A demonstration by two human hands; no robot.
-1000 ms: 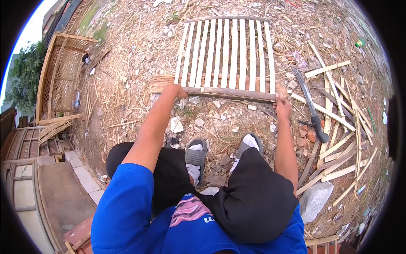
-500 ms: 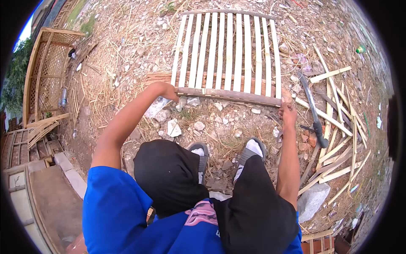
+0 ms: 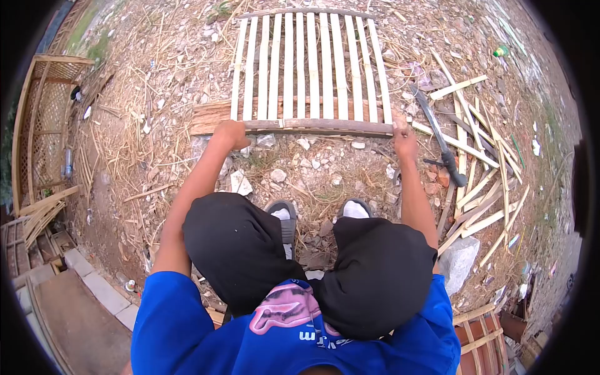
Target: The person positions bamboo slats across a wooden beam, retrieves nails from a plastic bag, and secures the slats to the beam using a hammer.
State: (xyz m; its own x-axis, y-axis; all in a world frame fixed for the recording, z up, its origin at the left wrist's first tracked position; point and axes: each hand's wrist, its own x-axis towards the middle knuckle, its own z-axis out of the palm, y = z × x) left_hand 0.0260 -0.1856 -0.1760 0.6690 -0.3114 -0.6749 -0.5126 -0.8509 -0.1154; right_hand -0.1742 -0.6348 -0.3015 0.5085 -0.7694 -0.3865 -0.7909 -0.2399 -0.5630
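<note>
A slatted wooden frame (image 3: 312, 69) with several pale slats lies on the ground, its near side above a thick reddish-brown plank (image 3: 209, 117). My left hand (image 3: 232, 135) is closed round the near left corner of the frame. At the near right corner, my right hand (image 3: 405, 140) grips the end of the dark near bar, thumb on top. To the right of that hand rests a long-bladed tool (image 3: 437, 134) with a black handle, touching nothing held.
Loose wooden strips (image 3: 494, 169) are piled at the right, near a large pale stone (image 3: 458, 265). A lattice panel (image 3: 50, 125) stands at the far left. Stones and straw cover the ground, and a green bottle (image 3: 500, 50) lies at the upper right.
The view has shifted, so the frame appears further left and higher than half a second ago. Both hands keep their hold on its near corners. My knees are closer together in view.
</note>
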